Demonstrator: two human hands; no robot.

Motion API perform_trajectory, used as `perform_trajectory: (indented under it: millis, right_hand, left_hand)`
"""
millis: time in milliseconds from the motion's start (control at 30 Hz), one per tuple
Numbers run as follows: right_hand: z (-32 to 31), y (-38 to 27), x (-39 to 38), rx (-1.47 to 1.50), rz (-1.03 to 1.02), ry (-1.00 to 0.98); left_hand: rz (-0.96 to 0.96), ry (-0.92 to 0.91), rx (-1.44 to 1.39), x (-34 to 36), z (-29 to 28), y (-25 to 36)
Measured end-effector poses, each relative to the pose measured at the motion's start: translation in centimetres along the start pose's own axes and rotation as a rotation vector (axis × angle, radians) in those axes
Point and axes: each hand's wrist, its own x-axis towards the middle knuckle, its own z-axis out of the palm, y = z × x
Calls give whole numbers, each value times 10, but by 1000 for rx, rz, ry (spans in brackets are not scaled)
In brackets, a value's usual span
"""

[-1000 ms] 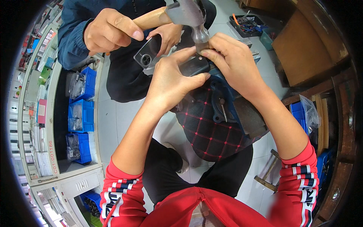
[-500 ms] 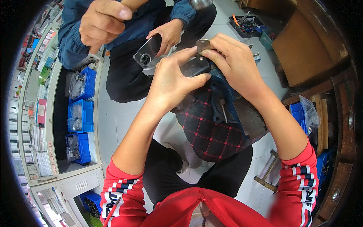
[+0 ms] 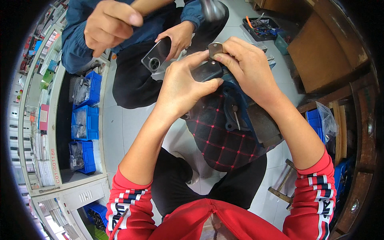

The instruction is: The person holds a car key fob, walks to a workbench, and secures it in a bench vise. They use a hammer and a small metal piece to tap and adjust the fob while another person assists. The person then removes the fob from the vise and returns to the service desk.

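Both my hands hold a black key fob (image 3: 206, 71) over a blue bench vise (image 3: 237, 109). My left hand (image 3: 182, 86) grips the fob's body from the left, thumb pressed under it. My right hand (image 3: 248, 68) pinches its upper end, where a small metal key blade (image 3: 215, 49) sticks up. Facing me, another person's hand (image 3: 110, 24) is clenched around a wooden handle, and a blurred hammer head (image 3: 212, 9) hangs above the fob. That person's other hand (image 3: 180, 37) holds a grey phone (image 3: 157, 55) close to my left hand.
The vise sits on a black cushion with red stitching (image 3: 218, 142). Shelves with blue bins (image 3: 84, 116) of bagged parts run along the left. A wooden bench (image 3: 324, 52) and a tray of tools (image 3: 266, 24) stand at the right and top.
The other person's hammer, down at the key blade one second ago, has lifted up and away; the head now hovers above. My hands and the fob have hardly moved.
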Motion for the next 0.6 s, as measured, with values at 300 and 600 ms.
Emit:
perform_trajectory:
  millis: [300, 600]
  right_hand:
    - [-1, -1, 0, -6, 10, -7]
    - [-1, 0, 0, -4, 1, -5]
  left_hand:
    - [11, -1, 20, 0, 0, 1]
    - [-15, 12, -1, -1, 0, 2]
